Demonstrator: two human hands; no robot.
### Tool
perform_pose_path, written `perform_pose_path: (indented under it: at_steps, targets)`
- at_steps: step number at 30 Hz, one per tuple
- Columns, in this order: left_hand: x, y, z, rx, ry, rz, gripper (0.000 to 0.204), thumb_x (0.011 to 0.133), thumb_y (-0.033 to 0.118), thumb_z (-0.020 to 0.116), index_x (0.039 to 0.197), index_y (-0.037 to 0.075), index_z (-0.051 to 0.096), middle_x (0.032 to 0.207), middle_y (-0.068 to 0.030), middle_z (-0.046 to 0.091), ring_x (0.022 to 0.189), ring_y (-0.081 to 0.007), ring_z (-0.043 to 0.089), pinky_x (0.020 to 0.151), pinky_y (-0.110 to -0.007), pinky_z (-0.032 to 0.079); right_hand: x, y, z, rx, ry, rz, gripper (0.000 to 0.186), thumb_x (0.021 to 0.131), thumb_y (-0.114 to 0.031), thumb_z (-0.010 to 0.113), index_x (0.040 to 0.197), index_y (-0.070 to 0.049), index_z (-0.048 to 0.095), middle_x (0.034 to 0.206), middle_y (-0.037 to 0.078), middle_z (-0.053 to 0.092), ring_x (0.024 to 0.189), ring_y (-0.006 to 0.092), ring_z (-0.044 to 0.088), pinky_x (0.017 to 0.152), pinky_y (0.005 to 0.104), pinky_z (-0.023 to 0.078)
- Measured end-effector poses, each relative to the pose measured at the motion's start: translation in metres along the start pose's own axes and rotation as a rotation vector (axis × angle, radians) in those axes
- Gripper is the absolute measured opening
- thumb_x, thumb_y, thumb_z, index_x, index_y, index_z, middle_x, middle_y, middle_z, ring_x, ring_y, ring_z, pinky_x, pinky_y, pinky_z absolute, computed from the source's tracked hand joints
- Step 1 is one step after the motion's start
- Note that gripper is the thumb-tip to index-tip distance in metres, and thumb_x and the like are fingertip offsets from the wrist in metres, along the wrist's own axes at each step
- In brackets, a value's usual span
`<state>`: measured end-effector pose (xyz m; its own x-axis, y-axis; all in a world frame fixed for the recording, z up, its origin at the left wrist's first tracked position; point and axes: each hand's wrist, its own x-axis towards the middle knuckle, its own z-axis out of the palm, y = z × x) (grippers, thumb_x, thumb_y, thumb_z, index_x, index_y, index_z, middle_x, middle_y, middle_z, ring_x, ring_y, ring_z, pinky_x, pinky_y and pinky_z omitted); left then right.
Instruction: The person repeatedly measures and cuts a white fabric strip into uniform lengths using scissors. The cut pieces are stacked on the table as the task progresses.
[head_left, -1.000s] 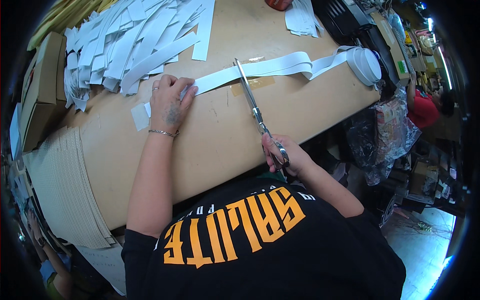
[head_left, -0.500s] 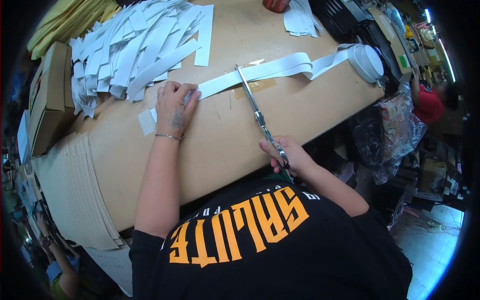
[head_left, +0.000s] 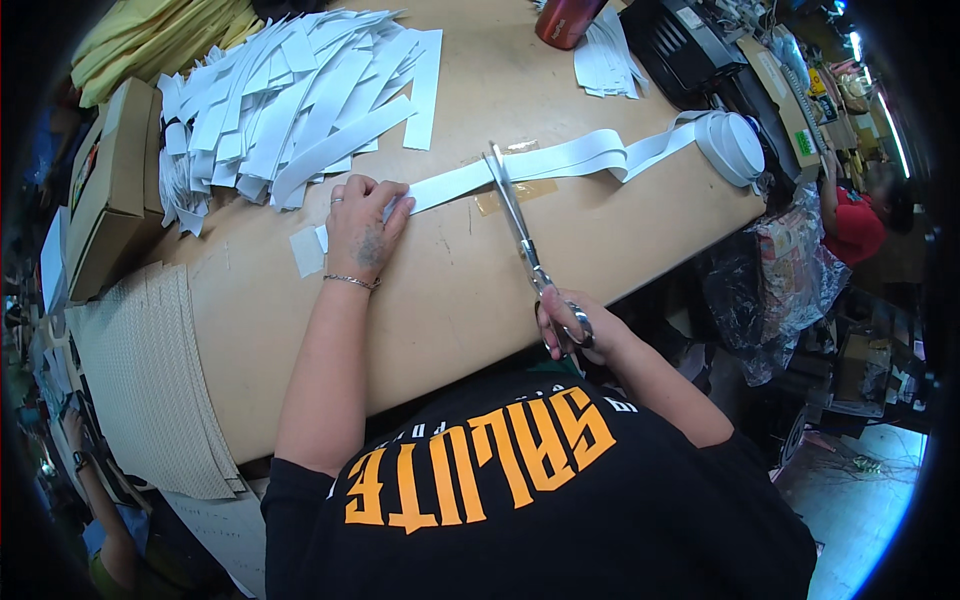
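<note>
Around the work, the table (head_left: 450, 290) is carrying plenty: a heap of cut white strips (head_left: 290, 110) is spreading just beyond the left hand (head_left: 365, 228), with yellow cloth (head_left: 160, 40) showing behind it. A cardboard box (head_left: 118, 190) is standing at the left, textured sheets (head_left: 150, 370) are layering along the near left edge, and at the far side a red container (head_left: 568, 22) is standing beside a smaller bunch of strips (head_left: 605, 60), next to a black machine (head_left: 680, 50). The white band (head_left: 450, 188) is running across the middle from its roll (head_left: 732, 150), folding over itself and passing over brown tape (head_left: 522, 196). The left hand is covering part of it, fingers bent and gathered on the band; whether they are pinching or merely pressing, one cannot tell. The right hand (head_left: 582, 325) is wrapping the handles of the scissors (head_left: 531, 258), whose blades are lying across the band, slightly parted. Off to the right, a person in red (head_left: 856, 228) is showing beyond a plastic bag (head_left: 785, 265). Against half a second ago, the blades are looking wider apart, more of the red container is showing, and the left hand is holding the same spot on the band.
</note>
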<state>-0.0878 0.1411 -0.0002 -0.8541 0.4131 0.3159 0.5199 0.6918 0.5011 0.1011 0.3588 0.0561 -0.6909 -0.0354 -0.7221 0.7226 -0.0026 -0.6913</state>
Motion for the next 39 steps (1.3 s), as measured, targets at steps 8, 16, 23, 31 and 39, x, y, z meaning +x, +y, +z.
perform_pose_path:
  at_steps: [8, 16, 23, 31, 39]
  targets:
    - [-0.001, 0.002, 0.001, -0.011, 0.032, 0.019, 0.015, 0.078, 0.023, 0.068, 0.090, 0.014, 0.068, 0.083, -0.0065, 0.053, 0.084, -0.0269, 0.049, 0.075, -0.037, 0.042, -0.039, -0.027, -0.051, 0.093, -0.117, -0.376, 0.041, 0.087, -0.048, 0.057, 0.088, -0.006, 0.057, 0.062, -0.001, 0.053, 0.055, 0.0085, 0.053, 0.050, 0.0205, 0.040]
    - [0.002, 0.002, -0.001, 0.012, 0.026, 0.056, 0.015, 0.079, 0.023, 0.068, 0.090, 0.013, 0.068, 0.081, -0.0071, 0.051, 0.081, -0.0260, 0.048, 0.075, -0.036, 0.040, 0.075, -0.155, -0.135, -0.910, 0.719, -0.327, 0.029, 0.071, -0.028, 0.072, 0.087, -0.005, 0.066, 0.072, 0.009, 0.062, 0.071, 0.0193, 0.061, 0.066, 0.0330, 0.047]
    - [0.001, 0.004, -0.002, 0.001, 0.018, 0.041, 0.016, 0.078, 0.022, 0.069, 0.091, 0.013, 0.068, 0.080, -0.0066, 0.051, 0.081, -0.0253, 0.047, 0.074, -0.036, 0.039, 0.131, -0.147, -0.156, -1.402, 0.949, -0.391, 0.039, 0.072, -0.017, 0.065, 0.111, -0.011, 0.062, 0.110, 0.009, 0.058, 0.106, 0.0287, 0.052, 0.089, 0.0393, 0.045]
    - [-0.002, 0.002, -0.003, 0.042, 0.018, 0.037, 0.016, 0.078, 0.025, 0.068, 0.090, 0.015, 0.068, 0.084, -0.0061, 0.051, 0.082, -0.0266, 0.047, 0.071, -0.038, 0.043, 0.122, -0.143, -0.016, -1.276, 0.053, -0.664, 0.036, 0.071, -0.024, 0.074, 0.102, -0.012, 0.062, 0.108, 0.007, 0.060, 0.110, 0.0282, 0.049, 0.089, 0.0431, 0.040]
    - [-0.003, 0.014, -0.004, 0.099, 0.091, 0.004, 0.026, 0.078, 0.026, 0.067, 0.102, 0.017, 0.063, 0.091, -0.0043, 0.054, 0.091, -0.0268, 0.050, 0.079, -0.042, 0.042, 0.129, -0.153, -0.002, -1.359, 0.038, -0.445, 0.033, 0.064, -0.017, 0.077, 0.092, -0.011, 0.061, 0.101, 0.007, 0.057, 0.106, 0.0277, 0.049, 0.085, 0.0414, 0.041]
